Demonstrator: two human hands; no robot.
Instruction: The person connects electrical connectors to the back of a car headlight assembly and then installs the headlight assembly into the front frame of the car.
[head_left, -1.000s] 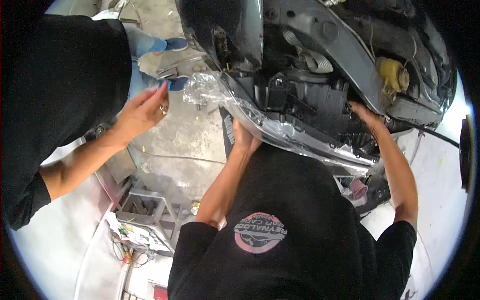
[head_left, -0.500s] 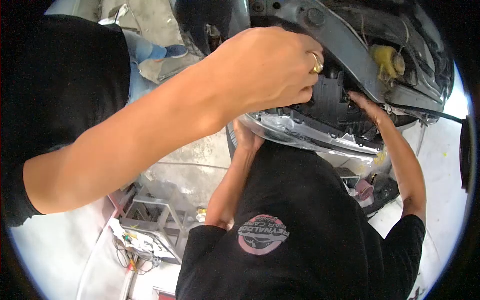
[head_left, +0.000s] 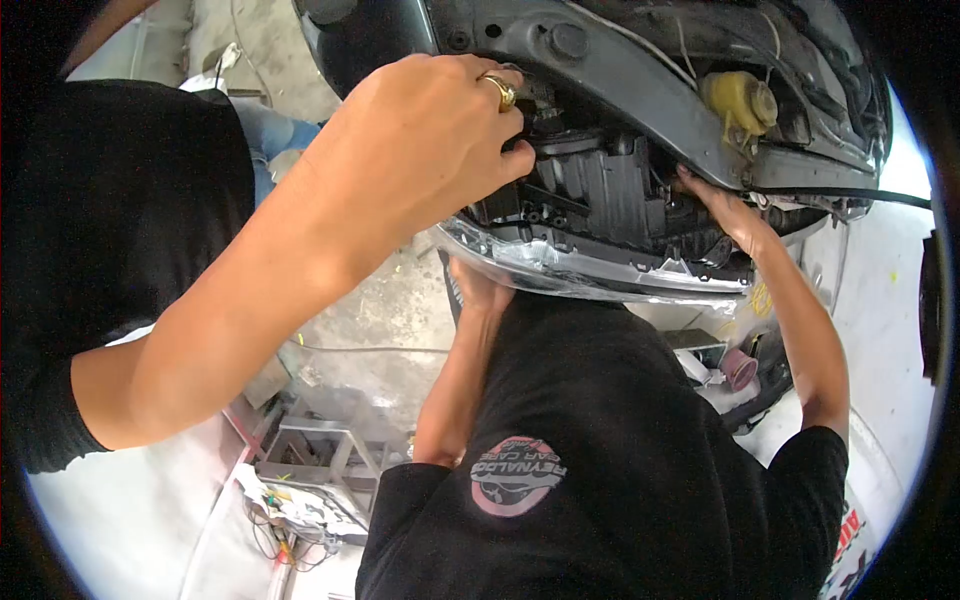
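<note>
At the front of a car, a headlight (head_left: 600, 190) with a black housing and a clear lens lies beside the dark grey body panel. My left hand (head_left: 484, 287) holds the lens from below at its left end; its fingertips are hidden behind the lens. On the other side, my right hand (head_left: 728, 212) reaches between the housing and the panel. Most of its fingers are out of sight there. A co-worker's hand (head_left: 440, 130) with a gold ring hangs over the left end of the housing, its fingers partly curled.
A yellowish reservoir (head_left: 740, 102) sits in the engine bay at upper right. The co-worker's black sleeve (head_left: 140, 200) fills the left side. A metal step stool (head_left: 320, 450), with papers and cables beside it, stands on the floor. A pinkish cup (head_left: 739, 369) is at lower right.
The co-worker's hand has shifted left and opened somewhat, uncovering more of the housing. The whole view has shifted slightly. My hands keep their places at the headlight.
</note>
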